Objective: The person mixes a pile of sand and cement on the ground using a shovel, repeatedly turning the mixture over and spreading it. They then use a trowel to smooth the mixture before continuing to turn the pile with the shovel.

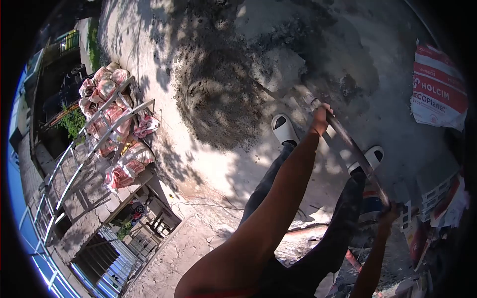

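**Shovel** (350, 144): a long, dark, slender handle that runs from the near right toward the middle of the scene. Its blade (278, 69) is at the far end and carries a pale grey, clotted lump at the edge of the pile.

**Your left hand** (322, 115): fist closed round the handle low down, near the blade, with the arm stretched out.

**Your right hand** (390, 211): wrapped round the near end of the handle.

**Pile** (218, 99): dark grey, coarse and granular, damp-looking. It is spread on the pale, rough concrete ground (149, 49) under dappled shade.

**Step, as judged:** you are turning the pale material into the dark mix with a loaded blade. The next move calls for a firm two-handed hold, with the lift coming from your lower hand. Keep your white shoes (284, 129) out of its path, as they stand just beside the handle.

**Cement bag** (437, 89): red and white with printed lettering, lying slack at the far right.

**Pink sacks** (114, 109): bulging and stacked on the left, beneath metal frames (74, 169).
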Motion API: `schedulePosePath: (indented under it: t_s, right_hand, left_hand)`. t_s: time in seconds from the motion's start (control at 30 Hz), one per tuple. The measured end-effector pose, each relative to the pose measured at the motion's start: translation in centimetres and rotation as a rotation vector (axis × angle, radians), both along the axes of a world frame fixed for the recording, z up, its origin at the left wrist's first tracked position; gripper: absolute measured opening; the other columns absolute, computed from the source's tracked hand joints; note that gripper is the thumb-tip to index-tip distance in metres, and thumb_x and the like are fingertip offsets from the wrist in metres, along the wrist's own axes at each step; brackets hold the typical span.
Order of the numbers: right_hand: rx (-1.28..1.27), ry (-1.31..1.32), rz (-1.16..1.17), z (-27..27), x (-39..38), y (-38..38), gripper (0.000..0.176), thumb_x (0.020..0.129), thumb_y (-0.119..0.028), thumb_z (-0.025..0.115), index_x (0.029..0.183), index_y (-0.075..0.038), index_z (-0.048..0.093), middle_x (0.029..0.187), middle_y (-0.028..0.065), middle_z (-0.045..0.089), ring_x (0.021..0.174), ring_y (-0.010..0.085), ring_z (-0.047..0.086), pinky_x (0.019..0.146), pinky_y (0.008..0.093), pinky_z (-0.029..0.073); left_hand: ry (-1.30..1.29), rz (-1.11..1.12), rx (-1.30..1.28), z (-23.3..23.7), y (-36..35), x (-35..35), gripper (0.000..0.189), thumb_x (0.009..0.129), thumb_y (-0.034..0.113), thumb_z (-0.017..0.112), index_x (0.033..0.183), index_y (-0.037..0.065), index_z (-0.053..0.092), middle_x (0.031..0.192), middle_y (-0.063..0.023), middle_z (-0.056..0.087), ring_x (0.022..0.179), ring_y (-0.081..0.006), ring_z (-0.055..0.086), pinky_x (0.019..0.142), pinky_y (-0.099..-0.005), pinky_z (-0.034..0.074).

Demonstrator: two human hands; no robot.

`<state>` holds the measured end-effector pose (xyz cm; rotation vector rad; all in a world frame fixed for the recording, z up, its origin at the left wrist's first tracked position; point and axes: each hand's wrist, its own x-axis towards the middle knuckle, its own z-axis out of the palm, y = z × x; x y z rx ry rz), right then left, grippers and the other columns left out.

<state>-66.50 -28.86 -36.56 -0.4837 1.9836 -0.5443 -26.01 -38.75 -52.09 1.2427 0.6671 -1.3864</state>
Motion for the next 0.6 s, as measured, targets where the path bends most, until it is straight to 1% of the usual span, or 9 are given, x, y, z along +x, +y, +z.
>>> schedulePosePath:
  t_s: [0.07,0.13,0.17,0.23,0.27,0.37,0.4,0.53,0.6]
  right_hand:
    - [-0.015,0.004,-0.067,-2.2,1.2,0.0,0.011,0.075,-0.015,0.050,0.078,-0.005,0.049,0.070,0.0030,0.049,0.051,0.0105,0.045,0.040,0.0245,0.037]
    - [-0.183,0.059,0.103,-3.5,4.2,-0.2,0.009,0.073,-0.011,0.052,0.075,-0.002,0.050,0.066,0.0025,0.049,0.055,0.0112,0.047,0.049,0.0253,0.040]
    - [-0.409,0.443,0.506,-1.0,8.3,-1.4,0.008,0.072,-0.008,0.053,0.075,-0.001,0.049,0.066,0.0037,0.050,0.057,0.0136,0.048,0.053,0.0245,0.040]
    - [-0.305,0.014,0.294,6.1,16.5,-2.2,0.010,0.070,-0.003,0.055,0.076,0.000,0.049,0.074,0.0091,0.052,0.062,0.0226,0.050,0.059,0.0270,0.040]
    - [-0.580,-0.083,0.773,8.8,18.2,-2.7,0.009,0.071,-0.004,0.055,0.078,-0.001,0.049,0.078,0.0120,0.050,0.063,0.0264,0.050,0.058,0.0313,0.040]
    - [-0.962,-0.036,1.408,12.4,22.9,0.5,0.020,0.066,-0.014,0.062,0.082,-0.009,0.051,0.082,0.0071,0.050,0.060,0.0201,0.048,0.056,0.0319,0.037]
    - [-1.021,-0.072,1.444,12.1,23.3,3.2,0.021,0.066,-0.015,0.061,0.085,-0.013,0.052,0.084,0.0052,0.049,0.060,0.0175,0.047,0.055,0.0313,0.036]
    - [-0.898,-0.106,1.455,14.8,19.0,2.6,0.025,0.068,-0.011,0.057,0.093,-0.014,0.054,0.092,0.0066,0.047,0.068,0.0173,0.048,0.067,0.0355,0.035]
    - [-0.722,-0.102,1.446,15.0,14.3,0.8,0.026,0.068,-0.009,0.059,0.093,-0.010,0.054,0.096,0.0092,0.047,0.085,0.0271,0.046,0.078,0.0425,0.034]
  left_hand:
    - [-0.008,-0.028,-0.057,-1.4,2.1,3.7,0.010,0.072,0.018,0.049,0.073,0.009,0.045,0.059,-0.0014,0.043,0.056,-0.0132,0.046,0.054,-0.0266,0.040]
    - [0.007,-0.010,-0.197,1.5,3.3,8.3,0.013,0.073,0.018,0.046,0.064,0.011,0.041,0.054,-0.0015,0.042,0.052,-0.0135,0.043,0.053,-0.0274,0.038]
    - [-0.058,0.062,-0.087,2.9,3.6,10.4,0.014,0.073,0.018,0.046,0.062,0.011,0.042,0.053,-0.0015,0.042,0.051,-0.0141,0.043,0.053,-0.0271,0.039]
    - [-0.106,0.161,-0.123,6.3,5.3,15.2,0.015,0.074,0.017,0.046,0.060,0.012,0.042,0.053,0.0004,0.043,0.048,-0.0132,0.043,0.050,-0.0259,0.041]
    - [-0.157,0.230,-0.132,7.5,6.8,17.6,0.015,0.074,0.018,0.047,0.061,0.013,0.042,0.052,0.0020,0.042,0.046,-0.0107,0.042,0.047,-0.0245,0.042]
    - [-0.246,0.105,0.017,13.3,10.8,22.3,0.016,0.075,0.023,0.047,0.063,0.014,0.040,0.048,0.0042,0.037,0.041,-0.0070,0.039,0.041,-0.0231,0.040]
    - [-0.283,0.045,0.101,14.0,12.1,23.6,0.017,0.075,0.023,0.045,0.061,0.015,0.040,0.048,0.0044,0.037,0.041,-0.0076,0.039,0.040,-0.0229,0.039]
    - [-0.065,0.153,-0.142,19.8,11.7,20.5,0.019,0.075,0.021,0.043,0.058,0.014,0.040,0.050,0.0038,0.038,0.045,-0.0096,0.041,0.048,-0.0263,0.042]
    - [-0.120,0.074,-0.213,21.8,9.4,16.5,0.018,0.074,0.022,0.044,0.059,0.014,0.040,0.051,0.0017,0.039,0.050,-0.0135,0.044,0.055,-0.0303,0.041]
